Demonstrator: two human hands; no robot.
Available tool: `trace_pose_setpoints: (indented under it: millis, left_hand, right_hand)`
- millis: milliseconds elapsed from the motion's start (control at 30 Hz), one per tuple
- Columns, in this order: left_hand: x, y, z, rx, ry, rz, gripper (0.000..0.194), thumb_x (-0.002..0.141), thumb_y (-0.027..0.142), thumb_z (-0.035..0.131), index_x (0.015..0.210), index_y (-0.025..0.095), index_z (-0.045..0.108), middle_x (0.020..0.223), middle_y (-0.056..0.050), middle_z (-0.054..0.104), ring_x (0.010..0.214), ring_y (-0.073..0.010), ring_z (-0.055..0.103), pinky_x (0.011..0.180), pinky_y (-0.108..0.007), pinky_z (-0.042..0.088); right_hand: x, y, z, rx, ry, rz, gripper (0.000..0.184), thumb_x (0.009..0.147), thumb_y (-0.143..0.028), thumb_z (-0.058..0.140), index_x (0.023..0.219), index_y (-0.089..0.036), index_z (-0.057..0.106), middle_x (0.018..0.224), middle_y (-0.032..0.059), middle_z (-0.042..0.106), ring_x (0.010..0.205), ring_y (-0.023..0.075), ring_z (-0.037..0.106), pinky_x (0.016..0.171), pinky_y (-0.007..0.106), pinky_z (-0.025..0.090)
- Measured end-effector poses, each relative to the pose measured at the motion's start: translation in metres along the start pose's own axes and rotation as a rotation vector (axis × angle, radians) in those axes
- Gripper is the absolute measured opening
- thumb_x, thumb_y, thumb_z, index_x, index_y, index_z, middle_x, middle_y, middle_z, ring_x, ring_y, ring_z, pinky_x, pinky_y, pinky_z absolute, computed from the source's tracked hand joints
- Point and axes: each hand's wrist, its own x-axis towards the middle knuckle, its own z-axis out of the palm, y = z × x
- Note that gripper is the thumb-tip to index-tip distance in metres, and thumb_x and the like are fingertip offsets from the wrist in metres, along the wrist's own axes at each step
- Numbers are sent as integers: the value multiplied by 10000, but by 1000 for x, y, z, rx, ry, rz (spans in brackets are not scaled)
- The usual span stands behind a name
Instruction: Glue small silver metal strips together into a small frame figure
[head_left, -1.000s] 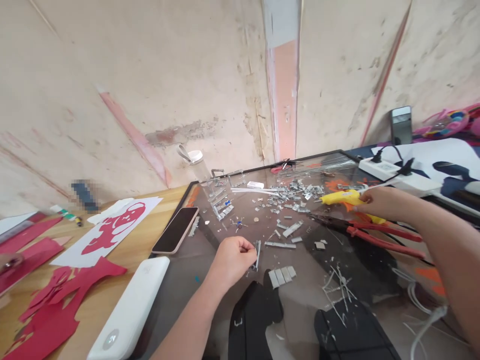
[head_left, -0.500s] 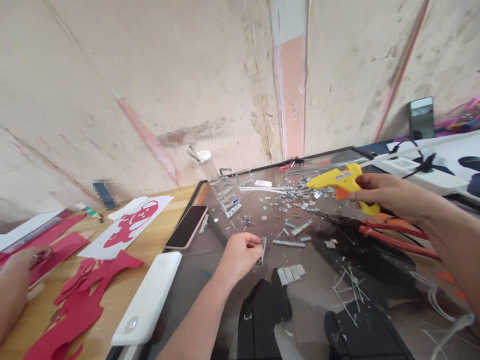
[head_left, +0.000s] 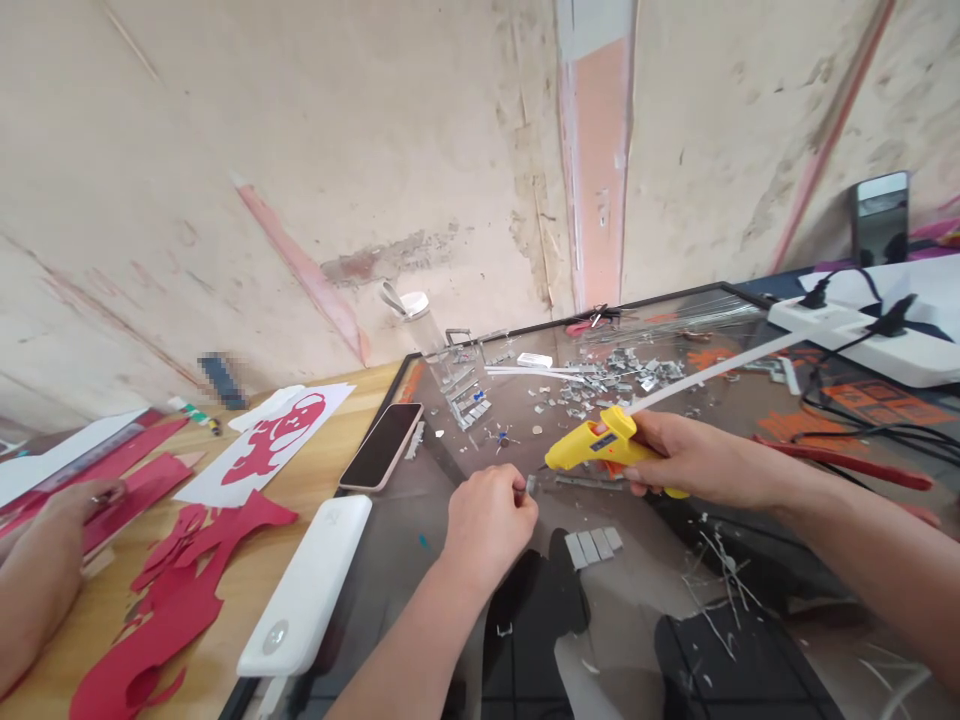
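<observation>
1. Grey row of flat pieces [head_left: 592, 547], nearer than the yellow glue gun [head_left: 585, 443].
2. Pinching a mostly hidden grey strip [head_left: 532, 484] with left hand [head_left: 493, 518], just left of the glue gun.
3. Grasping the glue gun with right hand [head_left: 682, 460].
4. Beyond the glue gun, scattered grey scraps [head_left: 622, 372].
5. Farther back, left of the glue gun, clear bottle [head_left: 426, 330].

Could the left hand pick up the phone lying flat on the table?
Probably yes: the phone lies left of the left hand, with nothing bulky between them. That hand seems to pinch a small grey piece, though, and would likely have to release it first.
</observation>
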Motion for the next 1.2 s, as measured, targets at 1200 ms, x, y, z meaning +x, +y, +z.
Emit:
trace_pose_setpoints:
  millis: [1200]
  left_hand:
    - [-6, 6, -3, 96, -92, 25, 193, 752, 153, 507, 831, 218, 670, 847, -27, 695, 831, -199, 637, 649, -272, 413]
  right_hand:
    - [8, -2, 17, -323, 68, -78, 168, 809, -296, 525, 928, -189, 575, 931, 43, 690, 838, 235, 620, 731, 325, 465]
